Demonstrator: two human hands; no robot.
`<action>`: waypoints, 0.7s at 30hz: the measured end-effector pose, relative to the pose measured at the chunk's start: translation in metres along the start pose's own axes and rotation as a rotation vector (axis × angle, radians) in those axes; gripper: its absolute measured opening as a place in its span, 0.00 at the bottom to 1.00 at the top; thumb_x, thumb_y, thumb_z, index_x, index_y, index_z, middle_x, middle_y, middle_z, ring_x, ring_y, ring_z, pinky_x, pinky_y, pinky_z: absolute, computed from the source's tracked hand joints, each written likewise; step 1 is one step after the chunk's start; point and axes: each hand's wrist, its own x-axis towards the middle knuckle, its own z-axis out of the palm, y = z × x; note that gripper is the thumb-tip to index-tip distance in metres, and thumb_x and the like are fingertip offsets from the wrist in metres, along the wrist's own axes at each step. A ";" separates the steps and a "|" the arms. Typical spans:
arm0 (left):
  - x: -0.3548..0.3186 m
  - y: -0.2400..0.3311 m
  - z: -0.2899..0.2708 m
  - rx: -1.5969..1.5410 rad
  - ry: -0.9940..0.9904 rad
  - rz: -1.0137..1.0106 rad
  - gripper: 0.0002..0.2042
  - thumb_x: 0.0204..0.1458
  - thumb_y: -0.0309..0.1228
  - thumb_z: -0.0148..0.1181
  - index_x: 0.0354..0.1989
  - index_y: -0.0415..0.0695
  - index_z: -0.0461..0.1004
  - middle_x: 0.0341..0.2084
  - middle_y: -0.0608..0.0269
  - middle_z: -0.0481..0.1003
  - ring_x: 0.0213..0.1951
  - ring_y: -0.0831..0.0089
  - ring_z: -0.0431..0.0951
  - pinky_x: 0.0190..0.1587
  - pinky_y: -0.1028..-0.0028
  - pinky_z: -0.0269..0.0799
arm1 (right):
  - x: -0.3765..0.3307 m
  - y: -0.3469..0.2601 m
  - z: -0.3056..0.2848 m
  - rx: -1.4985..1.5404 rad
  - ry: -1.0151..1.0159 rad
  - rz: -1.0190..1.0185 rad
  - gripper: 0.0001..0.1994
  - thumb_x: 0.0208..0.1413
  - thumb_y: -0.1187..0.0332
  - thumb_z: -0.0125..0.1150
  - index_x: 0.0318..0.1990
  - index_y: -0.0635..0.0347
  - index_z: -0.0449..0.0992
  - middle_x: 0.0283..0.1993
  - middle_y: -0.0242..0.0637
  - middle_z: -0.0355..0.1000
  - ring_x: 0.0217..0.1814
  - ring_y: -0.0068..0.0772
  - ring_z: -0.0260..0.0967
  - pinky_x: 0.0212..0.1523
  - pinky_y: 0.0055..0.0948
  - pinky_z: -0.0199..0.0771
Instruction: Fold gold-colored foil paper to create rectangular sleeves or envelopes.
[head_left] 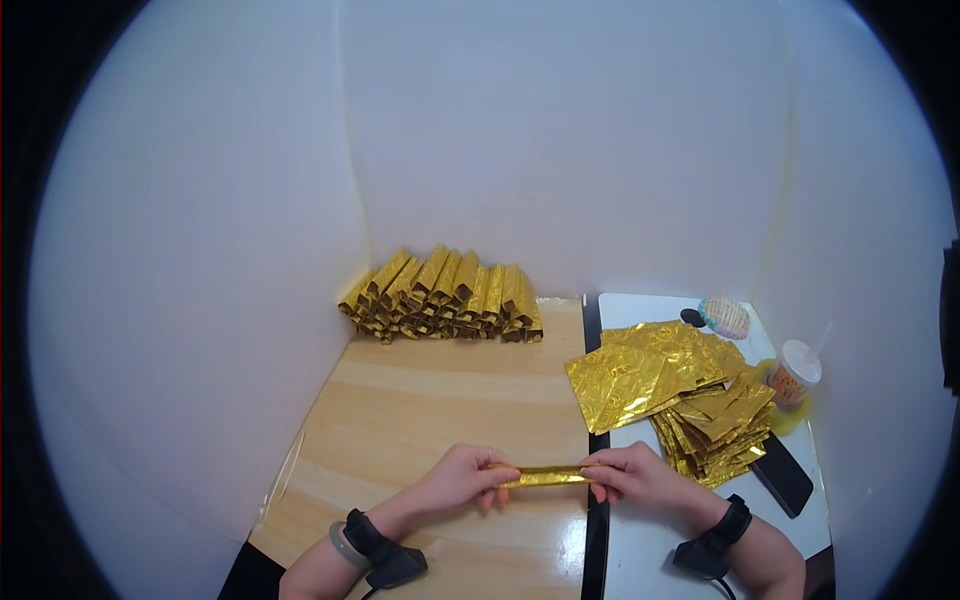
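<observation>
Between my two hands a narrow folded strip of gold foil paper (545, 477) is stretched level above the wooden board. My left hand (470, 477) pinches its left end, and my right hand (632, 474) pinches the right end. Beyond my right hand lies a messy stack of flat gold foil sheets (625, 385), some overlapping at angles. At the far left, many folded gold foil tubes (432, 278) are heaped in a pile, their openings facing me. The fingertips hide both ends of the strip.
The wooden board (420, 400) meets a white surface (625, 545) along a dark strip (597, 540). On the right stand a lidded cup with a straw (797, 370), a black phone (783, 478) and a woven round item (724, 317). White walls (560, 150) enclose the back and sides.
</observation>
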 end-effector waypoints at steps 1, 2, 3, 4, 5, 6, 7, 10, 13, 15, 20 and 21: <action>0.001 -0.001 -0.002 -0.014 0.041 0.020 0.09 0.60 0.31 0.56 0.38 0.37 0.76 0.23 0.58 0.79 0.19 0.82 0.74 0.23 0.82 0.69 | -0.001 0.001 0.001 0.107 0.039 0.035 0.11 0.65 0.67 0.52 0.46 0.65 0.77 0.23 0.28 0.72 0.22 0.14 0.66 0.25 0.16 0.66; 0.002 -0.004 -0.002 -0.017 0.038 0.010 0.09 0.60 0.31 0.56 0.38 0.37 0.76 0.23 0.58 0.79 0.19 0.82 0.74 0.23 0.82 0.69 | -0.001 0.002 0.001 0.214 0.079 0.071 0.12 0.64 0.67 0.52 0.46 0.65 0.77 0.23 0.27 0.72 0.22 0.13 0.65 0.24 0.16 0.65; 0.004 -0.007 -0.001 -0.218 0.049 0.038 0.10 0.60 0.33 0.56 0.38 0.37 0.75 0.23 0.59 0.79 0.19 0.82 0.74 0.23 0.82 0.69 | -0.001 0.001 0.002 0.244 0.102 0.067 0.12 0.65 0.67 0.52 0.48 0.65 0.77 0.23 0.26 0.71 0.22 0.13 0.64 0.24 0.15 0.64; 0.005 -0.010 0.001 -0.421 0.061 0.066 0.10 0.60 0.34 0.56 0.37 0.37 0.75 0.23 0.60 0.78 0.20 0.82 0.74 0.23 0.82 0.69 | -0.002 0.001 0.002 0.250 0.102 0.075 0.12 0.65 0.67 0.52 0.48 0.65 0.77 0.23 0.26 0.71 0.22 0.13 0.64 0.24 0.15 0.64; 0.003 -0.010 0.000 -0.498 -0.009 0.071 0.10 0.60 0.33 0.55 0.38 0.38 0.75 0.24 0.59 0.78 0.21 0.81 0.74 0.24 0.81 0.69 | -0.002 0.000 0.003 0.238 0.102 0.054 0.13 0.65 0.66 0.51 0.48 0.64 0.77 0.23 0.27 0.71 0.21 0.12 0.64 0.24 0.15 0.65; 0.001 -0.009 0.002 -0.501 -0.011 0.065 0.10 0.60 0.33 0.55 0.38 0.38 0.75 0.24 0.59 0.78 0.21 0.81 0.74 0.24 0.81 0.69 | -0.003 0.000 0.004 0.224 0.100 0.031 0.13 0.66 0.65 0.51 0.49 0.63 0.77 0.22 0.27 0.71 0.21 0.12 0.64 0.24 0.15 0.65; 0.000 -0.007 0.005 -0.417 -0.026 0.064 0.11 0.61 0.33 0.54 0.41 0.37 0.75 0.23 0.59 0.78 0.21 0.81 0.74 0.24 0.82 0.69 | -0.003 0.001 0.003 0.189 0.092 0.002 0.13 0.65 0.66 0.51 0.50 0.62 0.77 0.22 0.27 0.71 0.21 0.12 0.65 0.24 0.15 0.66; -0.005 -0.005 0.009 -0.326 -0.044 0.092 0.14 0.62 0.32 0.53 0.50 0.35 0.73 0.23 0.58 0.78 0.20 0.79 0.74 0.25 0.82 0.70 | -0.005 -0.006 0.008 0.162 0.085 -0.004 0.13 0.64 0.67 0.53 0.53 0.61 0.76 0.23 0.28 0.73 0.22 0.12 0.66 0.24 0.15 0.68; -0.008 0.000 0.012 -0.284 -0.036 0.131 0.17 0.62 0.30 0.52 0.57 0.34 0.69 0.22 0.56 0.78 0.20 0.77 0.75 0.26 0.81 0.72 | -0.009 -0.014 0.010 0.261 0.064 -0.040 0.15 0.63 0.68 0.54 0.55 0.59 0.74 0.24 0.28 0.73 0.23 0.13 0.68 0.24 0.15 0.69; -0.008 0.000 0.014 -0.251 -0.018 0.135 0.18 0.62 0.29 0.51 0.58 0.34 0.68 0.22 0.57 0.78 0.20 0.77 0.75 0.26 0.81 0.72 | -0.012 -0.021 0.013 0.338 0.098 -0.008 0.16 0.63 0.68 0.55 0.57 0.58 0.72 0.24 0.29 0.73 0.23 0.13 0.68 0.25 0.15 0.69; -0.016 0.001 0.015 -0.246 -0.012 0.224 0.15 0.60 0.24 0.52 0.55 0.33 0.71 0.22 0.55 0.78 0.21 0.75 0.76 0.27 0.79 0.73 | -0.013 -0.025 -0.001 0.396 0.038 0.065 0.18 0.64 0.69 0.54 0.61 0.57 0.70 0.25 0.29 0.73 0.23 0.13 0.66 0.25 0.14 0.67; -0.016 0.001 0.013 -0.247 -0.013 0.223 0.15 0.60 0.24 0.52 0.55 0.33 0.71 0.22 0.55 0.78 0.21 0.75 0.76 0.27 0.79 0.73 | -0.014 -0.025 -0.005 0.361 0.002 0.016 0.18 0.64 0.69 0.52 0.61 0.57 0.70 0.25 0.29 0.73 0.23 0.13 0.65 0.25 0.14 0.65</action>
